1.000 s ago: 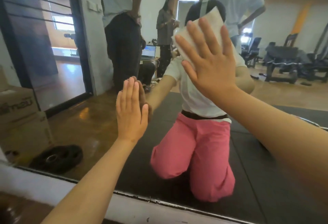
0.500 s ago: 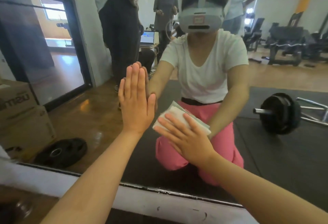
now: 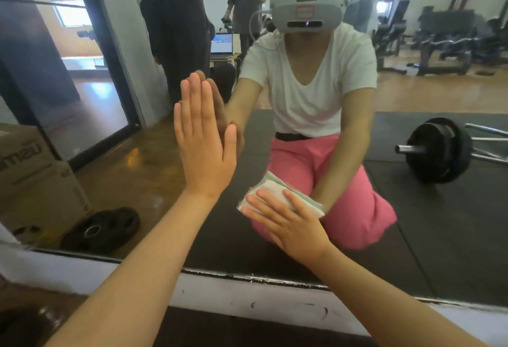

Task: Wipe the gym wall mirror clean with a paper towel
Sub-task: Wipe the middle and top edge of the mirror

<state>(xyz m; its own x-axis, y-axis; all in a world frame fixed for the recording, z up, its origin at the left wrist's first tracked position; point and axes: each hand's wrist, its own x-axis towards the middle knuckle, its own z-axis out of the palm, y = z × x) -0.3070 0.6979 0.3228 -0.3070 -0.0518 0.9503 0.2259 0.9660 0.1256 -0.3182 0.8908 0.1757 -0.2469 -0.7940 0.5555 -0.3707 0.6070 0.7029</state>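
The wall mirror (image 3: 453,223) fills most of the view and reflects a kneeling person in a white shirt and pink trousers. My left hand (image 3: 204,143) lies flat on the glass, fingers straight and pointing up. My right hand (image 3: 286,223) presses a folded white paper towel (image 3: 270,188) against the lower part of the mirror with straight fingers. The towel sticks out above my fingertips; the part under my palm is hidden.
The mirror's bottom edge (image 3: 261,278) meets a white scuffed baseboard (image 3: 247,300). Reflected in the glass are standing people, a barbell (image 3: 437,151), a weight plate (image 3: 101,229), cardboard boxes (image 3: 33,170) and gym machines.
My right hand has swept the paper towel down the mirror from head height to near the bottom edge. My left hand stays flat on the glass.
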